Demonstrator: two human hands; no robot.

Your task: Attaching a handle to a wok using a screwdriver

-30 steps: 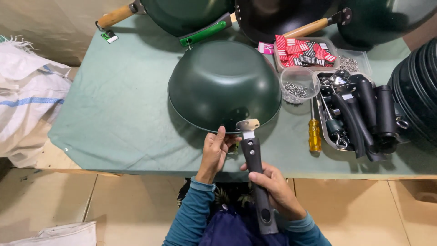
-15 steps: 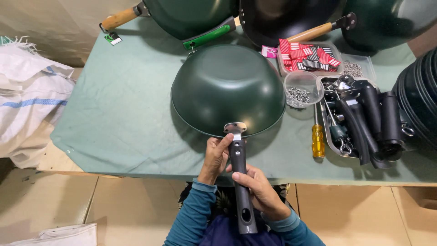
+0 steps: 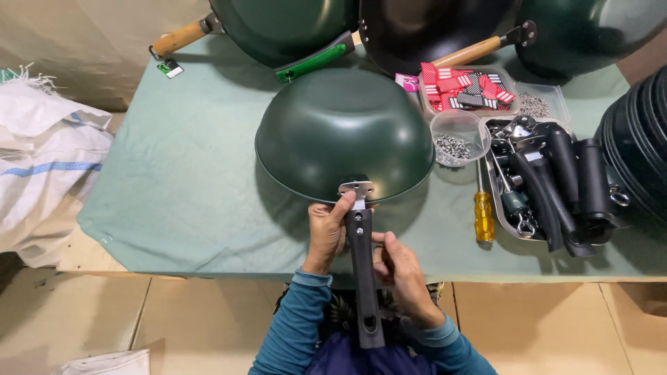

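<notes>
Holding a black pan handle [image 3: 363, 267] between both hands, a person in teal sleeves stands at the near edge of a table draped in green cloth [image 3: 174, 187]. The left hand [image 3: 326, 232] is clamped around the upper part of the handle, its fingertips up against the silver mounting bracket [image 3: 356, 189] at the handle's top. The right hand [image 3: 399, 267] grips the handle lower down from the other side, thumb along its length. The two hands sit close together, one on each side. The bracket touches the rim of a dark green wok [image 3: 344, 132] that lies upside down in the middle of the table, dome upward.

Just right of the wok stands a clear tub of small silver screws [image 3: 453, 144], and beside it, near the front edge, lies a screwdriver with a yellow handle [image 3: 483, 215]. A metal tray of more black handles [image 3: 556, 184] sits further right. Behind the tub is a clear tray of red and black tags [image 3: 462, 89]. Along the far edge rest more woks, two with wooden handles [image 3: 182, 38] and one with a green handle [image 3: 314, 62]. A stack of dark pans [image 3: 643, 139] fills the right edge. A white woven sack [image 3: 42, 167] lies off the table's left side.
</notes>
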